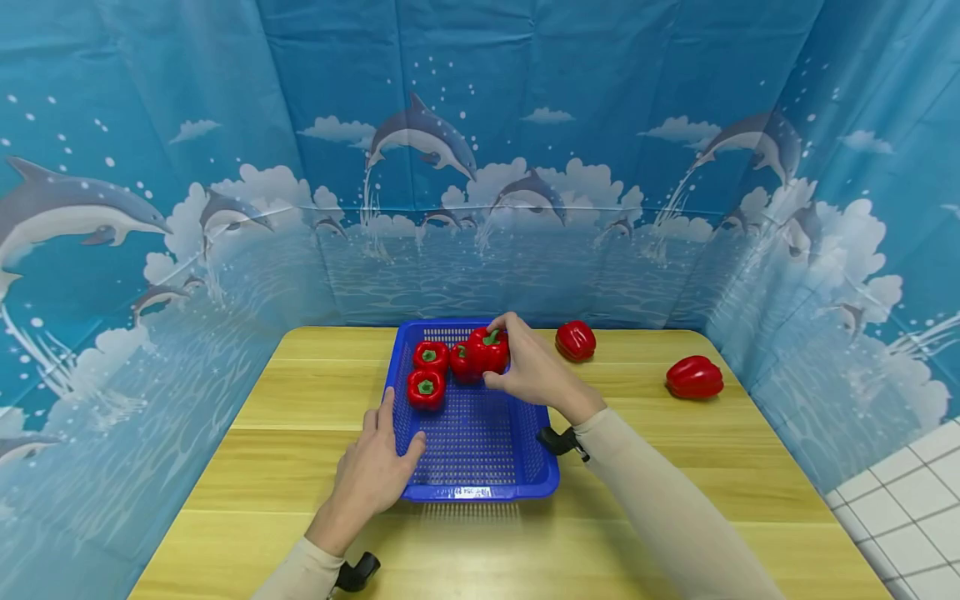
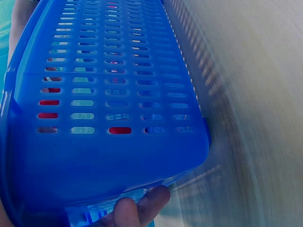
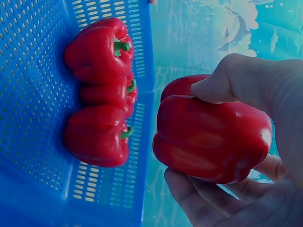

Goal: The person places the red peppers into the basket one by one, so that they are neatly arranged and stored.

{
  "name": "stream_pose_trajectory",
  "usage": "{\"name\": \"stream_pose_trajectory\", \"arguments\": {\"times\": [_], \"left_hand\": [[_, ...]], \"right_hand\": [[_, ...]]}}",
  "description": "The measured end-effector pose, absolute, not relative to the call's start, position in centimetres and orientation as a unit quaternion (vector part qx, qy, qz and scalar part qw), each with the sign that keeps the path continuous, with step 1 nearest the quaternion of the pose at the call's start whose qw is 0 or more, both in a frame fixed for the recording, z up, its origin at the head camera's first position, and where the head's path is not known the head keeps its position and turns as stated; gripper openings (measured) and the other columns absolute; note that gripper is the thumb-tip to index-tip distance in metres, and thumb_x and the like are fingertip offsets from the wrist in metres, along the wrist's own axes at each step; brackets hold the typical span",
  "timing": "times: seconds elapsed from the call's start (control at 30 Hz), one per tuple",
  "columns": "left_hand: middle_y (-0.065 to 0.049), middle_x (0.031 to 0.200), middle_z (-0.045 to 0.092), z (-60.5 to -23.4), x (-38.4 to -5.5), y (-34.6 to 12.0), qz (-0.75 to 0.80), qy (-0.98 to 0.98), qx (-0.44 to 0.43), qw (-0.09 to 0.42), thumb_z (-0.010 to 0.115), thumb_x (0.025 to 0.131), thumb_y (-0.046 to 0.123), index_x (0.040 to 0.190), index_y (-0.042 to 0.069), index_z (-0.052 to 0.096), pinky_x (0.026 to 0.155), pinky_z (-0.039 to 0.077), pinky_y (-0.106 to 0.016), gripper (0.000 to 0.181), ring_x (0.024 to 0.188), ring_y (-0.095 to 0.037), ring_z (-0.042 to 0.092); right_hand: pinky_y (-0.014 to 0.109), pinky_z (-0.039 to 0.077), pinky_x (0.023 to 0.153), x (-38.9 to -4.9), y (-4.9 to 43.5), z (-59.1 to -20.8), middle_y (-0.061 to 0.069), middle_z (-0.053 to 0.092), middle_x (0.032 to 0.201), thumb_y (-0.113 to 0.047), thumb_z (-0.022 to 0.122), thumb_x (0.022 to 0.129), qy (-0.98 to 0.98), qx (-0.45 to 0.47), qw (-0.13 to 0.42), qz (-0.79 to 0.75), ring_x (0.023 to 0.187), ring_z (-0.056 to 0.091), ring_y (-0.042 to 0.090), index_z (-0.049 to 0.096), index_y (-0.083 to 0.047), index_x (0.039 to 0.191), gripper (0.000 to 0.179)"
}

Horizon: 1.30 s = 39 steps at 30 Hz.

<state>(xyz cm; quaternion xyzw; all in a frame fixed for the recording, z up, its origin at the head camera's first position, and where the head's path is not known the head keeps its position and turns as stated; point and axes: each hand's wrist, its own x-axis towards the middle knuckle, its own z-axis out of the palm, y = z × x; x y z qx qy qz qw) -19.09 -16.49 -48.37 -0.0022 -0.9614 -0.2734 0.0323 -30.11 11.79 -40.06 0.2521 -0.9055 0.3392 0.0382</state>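
In the head view a blue plastic basket (image 1: 480,492) stands on the wooden table. My right hand (image 1: 536,371) grips a red bell pepper (image 1: 491,352) over the basket's far right part, thumb on one side and fingers on the other. From the right wrist view this pepper (image 3: 213,137) appears closer than the rest. Three other red bell peppers with green stems lie inside, such as the near-left one (image 1: 426,389). My left hand (image 1: 373,468) is at the basket's left rim, index finger straight along it and thumb spread over the inside. Two fingertips (image 2: 142,208) show beside the slotted wall (image 2: 109,156).
Two more red bell peppers lie on the table (image 1: 630,467) right of the basket: one near the far edge (image 1: 576,341), one farther right (image 1: 694,377). A blue dolphin-print curtain (image 1: 480,250) surrounds the table's back and sides. White tiles (image 1: 915,483) show at lower right.
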Motion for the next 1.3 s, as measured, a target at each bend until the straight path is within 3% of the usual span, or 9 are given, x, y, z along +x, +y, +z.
{"name": "stream_pose_trajectory", "arguments": {"times": [0.23,0.57,1.0,1.3], "left_hand": [[-0.031,0.17,0.053,-48.2,-19.0,-16.5,-0.274,-0.961,-0.002,0.032,0.07,0.113,0.046,0.187,0.007,0.016,0.089,0.07,-0.063,0.1,0.105,-0.047,0.076],[-0.032,0.168,0.054,-48.3,-19.0,-16.5,-0.277,-0.96,-0.01,0.032,0.071,0.113,0.049,0.187,0.006,0.016,0.086,0.07,-0.06,0.102,0.102,-0.044,0.075],[-0.038,0.175,0.045,-47.7,-19.3,-17.1,-0.278,-0.96,-0.023,0.01,0.073,0.11,0.055,0.187,0.005,0.012,0.093,0.07,-0.068,0.111,0.12,-0.055,0.078],[-0.037,0.174,0.046,-47.7,-19.4,-17.4,-0.274,-0.961,-0.036,0.001,0.074,0.108,0.059,0.188,0.007,0.011,0.078,0.071,-0.054,0.114,0.097,-0.039,0.076]], "right_hand": [[0.053,0.067,0.11,-30.7,10.7,-40.4,0.016,0.068,0.145,-0.017,0.092,0.098,-0.905,0.255,0.024,0.339,0.131,0.069,0.033,0.053,-0.008,0.151,0.067],[0.057,0.067,0.114,-31.4,9.9,-41.1,0.02,0.066,0.15,-0.012,0.096,0.096,-0.905,0.259,0.003,0.336,0.144,0.069,0.038,0.054,-0.007,0.144,0.064],[0.053,0.064,0.117,-32.3,9.0,-42.1,0.018,0.069,0.141,-0.009,0.101,0.09,-0.921,0.258,-0.027,0.29,0.135,0.068,0.034,0.059,-0.007,0.134,0.061],[0.049,0.062,0.112,-32.8,8.7,-43.1,0.015,0.068,0.131,-0.014,0.105,0.086,-0.932,0.242,-0.059,0.265,0.122,0.064,0.03,0.06,-0.01,0.128,0.061]]}}
